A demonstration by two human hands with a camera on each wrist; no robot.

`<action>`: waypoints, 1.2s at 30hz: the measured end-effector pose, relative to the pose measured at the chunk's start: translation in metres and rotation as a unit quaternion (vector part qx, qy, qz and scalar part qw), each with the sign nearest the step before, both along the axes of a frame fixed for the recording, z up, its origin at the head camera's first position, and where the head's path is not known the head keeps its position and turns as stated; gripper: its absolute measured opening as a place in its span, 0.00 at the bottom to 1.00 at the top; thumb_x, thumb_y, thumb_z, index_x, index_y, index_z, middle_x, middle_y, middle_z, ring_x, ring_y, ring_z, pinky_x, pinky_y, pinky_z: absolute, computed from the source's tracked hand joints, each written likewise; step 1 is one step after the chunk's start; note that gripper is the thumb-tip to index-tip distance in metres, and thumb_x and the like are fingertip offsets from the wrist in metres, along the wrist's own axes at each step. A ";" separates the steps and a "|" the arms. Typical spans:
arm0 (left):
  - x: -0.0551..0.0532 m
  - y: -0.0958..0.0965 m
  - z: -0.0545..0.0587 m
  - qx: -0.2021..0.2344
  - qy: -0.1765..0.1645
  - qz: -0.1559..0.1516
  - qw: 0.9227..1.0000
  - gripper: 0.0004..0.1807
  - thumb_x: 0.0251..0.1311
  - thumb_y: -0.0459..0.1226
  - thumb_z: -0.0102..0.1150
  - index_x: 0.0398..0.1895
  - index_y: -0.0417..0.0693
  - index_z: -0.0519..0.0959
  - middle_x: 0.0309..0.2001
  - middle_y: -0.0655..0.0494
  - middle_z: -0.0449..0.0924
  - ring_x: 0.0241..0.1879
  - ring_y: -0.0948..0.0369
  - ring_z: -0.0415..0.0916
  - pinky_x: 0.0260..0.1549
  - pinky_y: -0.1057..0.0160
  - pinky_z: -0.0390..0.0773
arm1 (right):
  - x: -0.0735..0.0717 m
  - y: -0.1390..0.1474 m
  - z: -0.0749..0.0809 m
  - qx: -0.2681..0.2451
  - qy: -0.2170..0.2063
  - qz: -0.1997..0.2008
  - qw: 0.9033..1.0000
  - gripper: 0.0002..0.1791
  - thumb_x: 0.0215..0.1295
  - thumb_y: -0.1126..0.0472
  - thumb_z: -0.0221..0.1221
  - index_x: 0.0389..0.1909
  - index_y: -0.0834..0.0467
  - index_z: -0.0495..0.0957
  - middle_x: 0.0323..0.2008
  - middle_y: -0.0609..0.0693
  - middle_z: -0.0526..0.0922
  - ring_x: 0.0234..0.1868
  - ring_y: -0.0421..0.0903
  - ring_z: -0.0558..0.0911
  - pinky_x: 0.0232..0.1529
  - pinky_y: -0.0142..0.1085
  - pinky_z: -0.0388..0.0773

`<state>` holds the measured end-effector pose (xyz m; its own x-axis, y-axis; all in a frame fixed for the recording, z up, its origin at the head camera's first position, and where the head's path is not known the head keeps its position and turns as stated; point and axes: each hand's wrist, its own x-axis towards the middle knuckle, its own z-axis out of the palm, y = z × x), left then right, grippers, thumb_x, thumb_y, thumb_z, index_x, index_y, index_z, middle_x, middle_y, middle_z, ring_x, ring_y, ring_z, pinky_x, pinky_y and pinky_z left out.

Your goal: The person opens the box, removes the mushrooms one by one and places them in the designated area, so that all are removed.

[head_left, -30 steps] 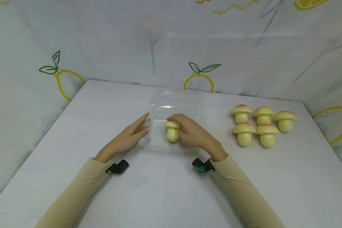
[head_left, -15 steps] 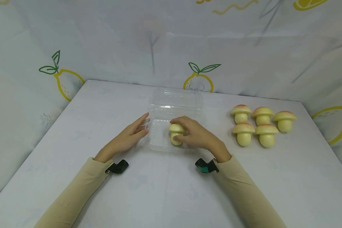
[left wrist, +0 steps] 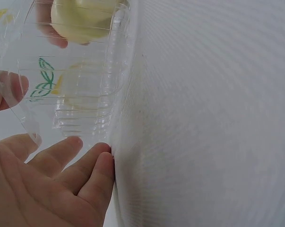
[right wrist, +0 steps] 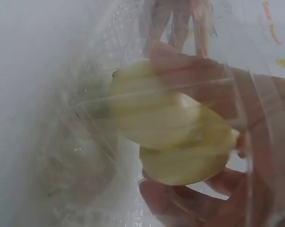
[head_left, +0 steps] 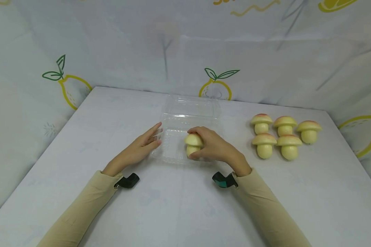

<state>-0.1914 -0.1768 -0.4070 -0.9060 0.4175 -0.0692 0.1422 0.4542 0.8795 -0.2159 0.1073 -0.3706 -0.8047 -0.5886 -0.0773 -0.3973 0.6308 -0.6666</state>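
A pale yellow toy mushroom (head_left: 192, 139) is held by my right hand (head_left: 215, 145), thumb near the stem and fingers over the cap. It sits in the right part of a clear plastic clamshell box (head_left: 173, 147), whose lid (head_left: 191, 105) lies folded open at the back. The right wrist view shows the mushroom (right wrist: 151, 111) through the box wall, cap and stem between thumb and fingers. At the box's left side, my left hand (head_left: 138, 146) is extended. Its straight fingers (left wrist: 59, 156) lie along the clear wall in the left wrist view, the thumb near the rim.
On the right of the white table (head_left: 160, 206), several more mushrooms (head_left: 265, 145) with reddish cap tops stand in two rows. A white cloth backdrop (head_left: 126, 41) with lemon drawings rises behind the table's far edge.
My right hand has shifted slightly right and nearer, bringing the mushroom toward the box's right front. Its thumb has come round to the near side of the stem. The left hand stays put.
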 end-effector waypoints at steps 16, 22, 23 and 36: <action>0.001 0.000 0.000 0.003 -0.002 0.001 1.000 0.37 0.76 0.44 0.45 0.81 0.61 0.41 0.79 0.47 0.48 0.75 0.42 0.56 0.72 0.40 0.59 | 0.006 0.014 0.008 -0.042 0.061 -0.024 0.997 0.44 0.50 0.56 0.76 0.68 0.57 0.68 0.63 0.53 0.74 0.62 0.50 0.73 0.64 0.48 0.70; 0.001 0.000 0.000 0.001 -0.001 0.002 1.000 0.37 0.76 0.44 0.45 0.81 0.60 0.41 0.79 0.47 0.48 0.75 0.41 0.56 0.72 0.40 0.59 | 0.007 0.026 0.010 -0.065 0.072 -0.033 0.995 0.44 0.50 0.57 0.76 0.68 0.60 0.67 0.63 0.54 0.73 0.60 0.51 0.74 0.62 0.47 0.73; 0.001 0.000 0.000 0.001 -0.001 0.002 1.000 0.37 0.76 0.44 0.45 0.81 0.60 0.41 0.79 0.47 0.48 0.75 0.42 0.56 0.72 0.40 0.59 | 0.007 0.028 0.011 -0.068 0.074 -0.036 0.994 0.44 0.50 0.58 0.76 0.68 0.60 0.67 0.63 0.54 0.74 0.59 0.50 0.75 0.61 0.46 0.73; 0.001 0.000 0.000 0.002 0.002 -0.001 1.000 0.37 0.76 0.46 0.45 0.81 0.60 0.42 0.79 0.48 0.51 0.75 0.44 0.58 0.72 0.41 0.60 | 0.009 0.050 0.018 -0.097 0.091 -0.079 0.988 0.44 0.51 0.54 0.76 0.69 0.56 0.66 0.60 0.51 0.76 0.53 0.47 0.78 0.56 0.42 0.74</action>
